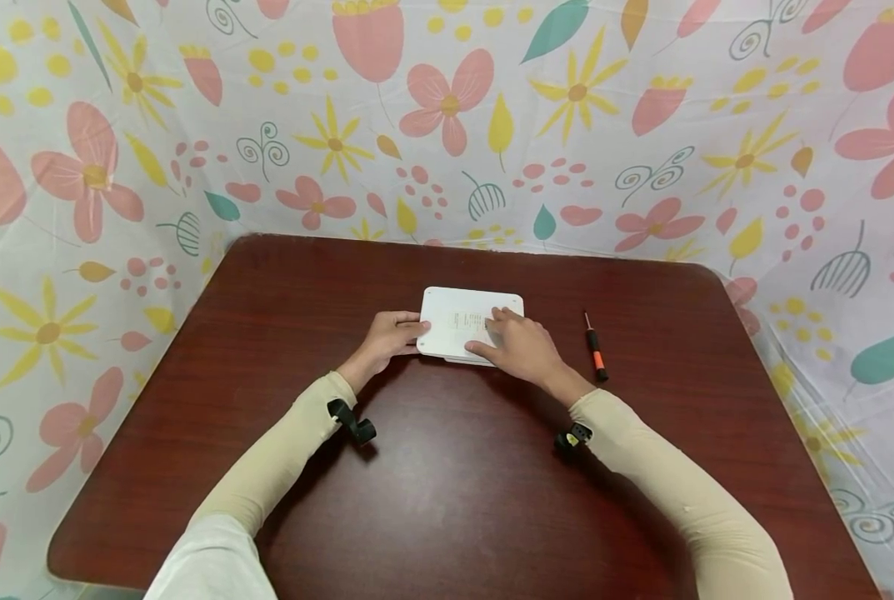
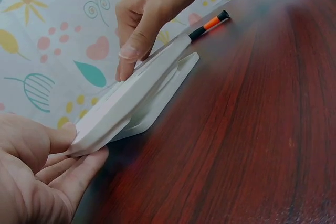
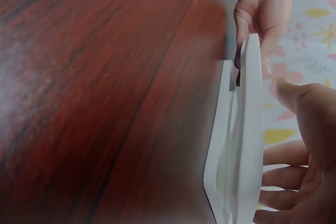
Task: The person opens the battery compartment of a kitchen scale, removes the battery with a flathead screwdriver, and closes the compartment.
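Observation:
A flat white rectangular device (image 1: 447, 307) with rounded corners lies on the table, its upper face showing small printed text and a round mark at several corners. My left hand (image 1: 388, 336) pinches its left edge, thumb on top and fingers beneath. On the upper face rest the fingertips of my right hand (image 1: 525, 348), the fingers fairly straight. In the left wrist view a thinner white plate (image 2: 170, 95) sits under the thick body (image 2: 113, 116), with a gap along the side. The right wrist view shows the same gap beside the right hand (image 3: 315, 150).
A screwdriver (image 1: 595, 350) with a black and orange handle lies to the right of the device, its shaft pointing away. The dark red wooden table (image 1: 417, 500) has rounded corners. A flower-printed curtain (image 1: 447, 167) hangs behind the table and at both sides.

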The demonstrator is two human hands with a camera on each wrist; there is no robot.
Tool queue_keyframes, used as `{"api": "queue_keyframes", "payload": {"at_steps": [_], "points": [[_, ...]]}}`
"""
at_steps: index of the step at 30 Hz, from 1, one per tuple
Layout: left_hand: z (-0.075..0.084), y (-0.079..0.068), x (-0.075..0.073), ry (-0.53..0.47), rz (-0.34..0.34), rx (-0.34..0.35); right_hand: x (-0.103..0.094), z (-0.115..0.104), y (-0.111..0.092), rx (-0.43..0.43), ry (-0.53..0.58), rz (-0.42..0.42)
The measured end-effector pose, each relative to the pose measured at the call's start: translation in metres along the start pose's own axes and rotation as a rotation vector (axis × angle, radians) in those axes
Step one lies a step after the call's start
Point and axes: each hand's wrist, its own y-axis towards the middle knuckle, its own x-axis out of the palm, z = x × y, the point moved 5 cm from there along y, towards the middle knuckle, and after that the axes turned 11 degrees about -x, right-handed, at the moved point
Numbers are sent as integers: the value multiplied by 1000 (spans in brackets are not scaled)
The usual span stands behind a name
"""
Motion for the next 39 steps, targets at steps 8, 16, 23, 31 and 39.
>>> {"api": "queue_keyframes", "payload": {"at_steps": [8, 16, 23, 31, 39], "points": [[1, 0, -1, -5, -1, 4, 1, 0, 4, 36, -54, 3], [-1, 1, 0, -7, -3, 3, -4, -1, 8, 57, -53, -28], [0, 0, 0, -2, -5, 4, -3, -4, 9, 19, -76, -42], [2, -1, 0, 14, -5, -1, -2, -10, 10, -63, -149, -77], [4, -4, 0, 18, -6, 2, 0, -14, 9, -138, -201, -64]]}}
